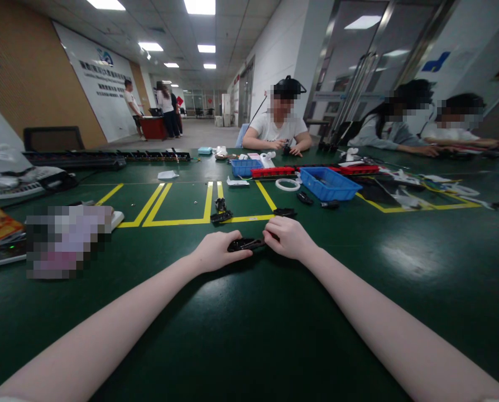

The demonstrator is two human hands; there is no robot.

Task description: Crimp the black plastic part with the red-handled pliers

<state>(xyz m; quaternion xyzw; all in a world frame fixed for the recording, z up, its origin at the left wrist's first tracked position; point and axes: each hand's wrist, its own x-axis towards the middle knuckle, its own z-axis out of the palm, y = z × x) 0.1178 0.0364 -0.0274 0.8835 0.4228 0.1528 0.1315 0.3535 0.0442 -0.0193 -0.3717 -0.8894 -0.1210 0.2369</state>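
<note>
Low over the green table, my left hand (218,250) is closed around one end of a slim black plastic part (246,244), thumb along its near side. My right hand (289,237) has its fingers curled and pinched at the part's right end; the fingertips are partly hidden. Just beyond the hands lie similar black pieces: two close together, one upright-looking (220,205) and one flat (221,216), and another (285,212) behind my right hand.
Farther right are more black pieces (303,197), a blue bin (330,184), a white ring of tape (287,185) and red strips (273,172). Yellow tape lines (176,222) mark the table (249,335). A blurred package (71,240) lies left. Across sits a person (278,125); others sit right.
</note>
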